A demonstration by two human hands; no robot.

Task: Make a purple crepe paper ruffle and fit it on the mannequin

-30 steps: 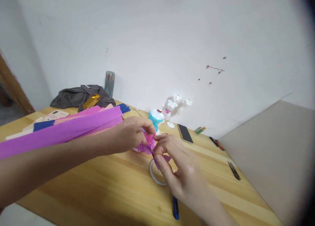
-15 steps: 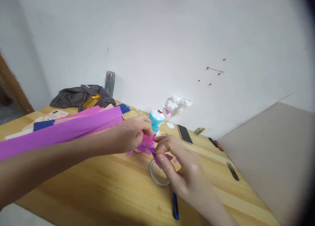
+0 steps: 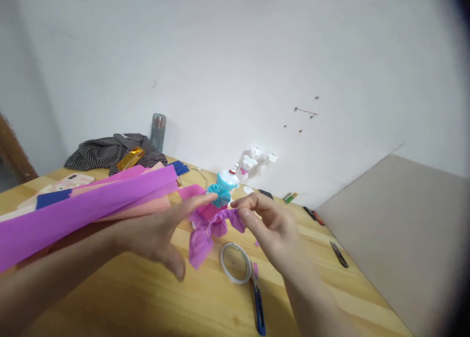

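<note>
A crepe-paper flower (image 3: 207,227) with pink and purple petals hangs between my hands above the wooden table (image 3: 121,298). My left hand (image 3: 161,234) has its fingers stretched out, the forefinger tip touching the flower's top. My right hand (image 3: 270,224) pinches a purple petal at the flower's right side with thumb and forefinger. A roll of clear tape (image 3: 235,262) lies on the table just below the flower. A blue-handled cutter (image 3: 259,302) lies in front of the tape.
Long folded sheets of purple crepe paper (image 3: 84,207) lie at the left, over peach and blue sheets. A striped cloth (image 3: 106,151), a grey flask (image 3: 157,126), a turquoise paper flower (image 3: 222,192), white figurines (image 3: 253,160), small snips (image 3: 338,253) and a grey board (image 3: 404,234) at right.
Both hands lifted the flower off the table and turned it. My left hand opened from a closed grip to outstretched fingers. The petals now hang down loose. The view shifted slightly right and down.
</note>
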